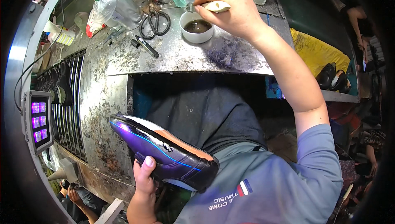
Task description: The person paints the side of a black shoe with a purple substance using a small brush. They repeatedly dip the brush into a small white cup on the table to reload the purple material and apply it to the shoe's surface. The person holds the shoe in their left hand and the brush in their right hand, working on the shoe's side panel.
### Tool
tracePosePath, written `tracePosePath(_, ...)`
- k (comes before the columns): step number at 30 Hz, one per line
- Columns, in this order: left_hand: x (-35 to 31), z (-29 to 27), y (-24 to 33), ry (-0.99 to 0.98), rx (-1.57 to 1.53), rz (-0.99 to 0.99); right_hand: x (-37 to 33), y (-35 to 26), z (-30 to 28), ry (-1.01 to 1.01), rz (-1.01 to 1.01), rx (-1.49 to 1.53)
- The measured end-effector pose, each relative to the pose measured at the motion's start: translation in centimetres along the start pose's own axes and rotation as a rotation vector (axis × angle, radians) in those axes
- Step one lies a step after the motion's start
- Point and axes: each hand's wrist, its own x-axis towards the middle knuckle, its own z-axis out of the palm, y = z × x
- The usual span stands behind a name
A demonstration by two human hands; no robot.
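My left hand [144, 176] is closed round a black leather shoe [158, 152] in front of my body, thumb on its upper. The shoe lies tilted on its side, with its pale and tan sole edge turned up and a bluish sheen along the upper. Over the workbench, my right hand [232, 12] grips a brush [218, 6] by its pale handle, and a metal band shows past the fingers. Just below is a white bowl [197, 37] with dark liquid in it. Whether the bristles touch the bowl is hard to see.
Black-handled scissors [155, 24] and a black marker [147, 46] lie left of the bowl. A clear jar with a green lid [119, 8] stands behind. A lit purple lamp [40, 121] and a rack of dark shoes [61, 84] are at left. More shoes [327, 76] sit at right.
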Motion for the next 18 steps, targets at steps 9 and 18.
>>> tracePosePath(9,0.1,0.9,1.0,0.007,0.015,0.004,-1.7,-2.8,-0.8,-0.124,0.149,0.497)
tracePosePath(18,0.2,2.2,2.5,-0.043,0.067,-0.047,-4.6,-12.6,-1.0,-0.298,-0.224,0.979)
